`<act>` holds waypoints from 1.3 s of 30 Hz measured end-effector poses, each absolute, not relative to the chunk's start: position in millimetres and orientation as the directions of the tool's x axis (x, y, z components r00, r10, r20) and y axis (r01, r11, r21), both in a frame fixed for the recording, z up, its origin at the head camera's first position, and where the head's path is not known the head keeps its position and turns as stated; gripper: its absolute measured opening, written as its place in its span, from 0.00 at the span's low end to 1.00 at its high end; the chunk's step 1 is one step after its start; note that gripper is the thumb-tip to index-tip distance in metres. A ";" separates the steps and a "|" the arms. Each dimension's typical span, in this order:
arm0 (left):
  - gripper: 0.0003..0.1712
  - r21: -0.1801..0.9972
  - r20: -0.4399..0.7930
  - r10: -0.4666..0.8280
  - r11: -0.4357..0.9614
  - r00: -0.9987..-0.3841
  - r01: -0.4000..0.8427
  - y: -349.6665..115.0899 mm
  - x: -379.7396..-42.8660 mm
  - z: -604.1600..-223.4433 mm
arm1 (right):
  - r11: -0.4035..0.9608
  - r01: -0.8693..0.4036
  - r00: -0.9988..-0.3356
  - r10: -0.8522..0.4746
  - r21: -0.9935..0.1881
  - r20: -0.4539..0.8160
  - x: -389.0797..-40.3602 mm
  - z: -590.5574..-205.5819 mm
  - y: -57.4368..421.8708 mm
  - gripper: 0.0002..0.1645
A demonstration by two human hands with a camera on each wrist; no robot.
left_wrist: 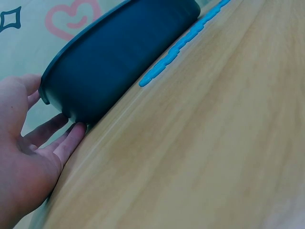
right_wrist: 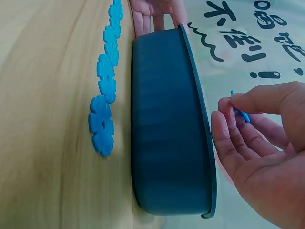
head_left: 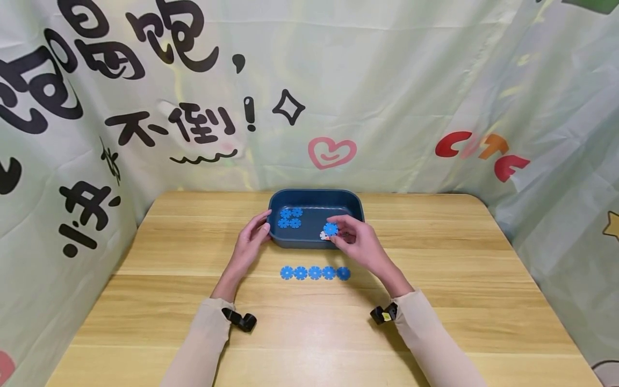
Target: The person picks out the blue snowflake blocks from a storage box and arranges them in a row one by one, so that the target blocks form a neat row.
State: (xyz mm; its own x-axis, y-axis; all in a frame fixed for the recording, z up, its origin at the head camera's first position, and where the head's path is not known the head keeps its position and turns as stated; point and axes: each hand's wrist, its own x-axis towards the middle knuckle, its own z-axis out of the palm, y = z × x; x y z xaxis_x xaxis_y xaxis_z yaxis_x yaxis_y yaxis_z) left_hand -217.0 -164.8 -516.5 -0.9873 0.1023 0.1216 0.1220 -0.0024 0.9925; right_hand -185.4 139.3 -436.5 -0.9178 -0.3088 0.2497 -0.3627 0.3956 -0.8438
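Head view: a dark blue rectangular tray with rounded corners point(head_left: 300, 244) stood on a wood-grained tabletop point(head_left: 309, 333), near its far edge. The two hands worked at the tray from opposite ends. The left hand point(head_left: 249, 236) held the left end; the left wrist view showed its digits spread between the rim and the lower part of the wall. The right hand point(head_left: 364, 246) was narrowed to a pinch, its thumb and fingertips gripping one blue flower-shaped plastic disc point(head_left: 331, 229) over the right part of the tray; in the right wrist view this disc appeared almost edge-on and largely covered by the fingers. Four matching blue discs point(head_left: 296, 223) lay close together in two pairs on the left side of the tray floor. A small white-and-orange item point(head_left: 323, 235), partly hidden by the held disc, was visible at the lower right; its shape could not be told. In front of the tray, five further blue discs in a straight row point(head_left: 315, 273) lay flat, parallel to the long near wall and apart from it. Beige sleeves point(head_left: 198, 344) covered the forearms, and a pale cloth backdrop point(head_left: 387, 80) with printed black characters and a pink heart point(head_left: 332, 167) hung behind.
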 end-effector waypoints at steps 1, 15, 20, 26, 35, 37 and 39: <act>0.25 0.992 0.123 0.102 -0.002 -0.987 0.123 -165.0 -216.9 -516.7 | 0.399 -0.364 -0.918 -0.308 -0.841 0.251 -184.2 -436.4 139.8 0.23; 0.28 0.991 0.131 0.114 0.003 -0.985 0.132 -166.0 -217.2 -515.1 | 0.426 -0.329 -0.930 -0.299 -0.843 0.212 -166.3 -443.8 153.7 0.24; 0.28 0.991 0.133 0.121 0.002 -0.984 0.134 -166.5 -216.5 -515.2 | 0.410 -0.312 -0.934 -0.296 -0.857 0.199 -160.8 -449.3 162.7 0.23; 0.28 0.991 0.131 0.112 0.008 -0.985 0.133 -166.1 -218.5 -515.8 | 0.392 -0.294 -0.934 -0.311 -0.872 0.175 -153.2 -453.0 171.8 0.20; 0.28 0.992 0.127 0.114 0.008 -0.985 0.129 -166.0 -216.0 -513.7 | 0.401 -0.267 -0.939 -0.311 -0.876 0.144 -149.6 -459.6 179.5 0.20; 0.28 0.992 0.125 0.114 0.003 -0.986 0.126 -165.8 -216.1 -513.5 | 0.410 -0.268 -0.938 -0.318 -0.872 0.139 -149.8 -460.9 180.7 0.20; 0.28 0.992 0.128 0.111 -0.001 -0.985 0.129 -166.2 -218.1 -517.3 | 0.422 -0.263 -0.938 -0.323 -0.868 0.127 -150.1 -462.7 182.1 0.19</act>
State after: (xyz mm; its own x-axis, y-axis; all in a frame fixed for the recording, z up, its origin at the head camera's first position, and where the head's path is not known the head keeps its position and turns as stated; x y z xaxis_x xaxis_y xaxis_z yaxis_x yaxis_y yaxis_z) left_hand -218.1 -166.2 -517.3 -0.9855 0.1113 0.1284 0.1291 -0.0005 0.9916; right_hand -150.1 182.1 -462.7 -0.9378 -0.3230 0.1274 -0.2633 0.4220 -0.8675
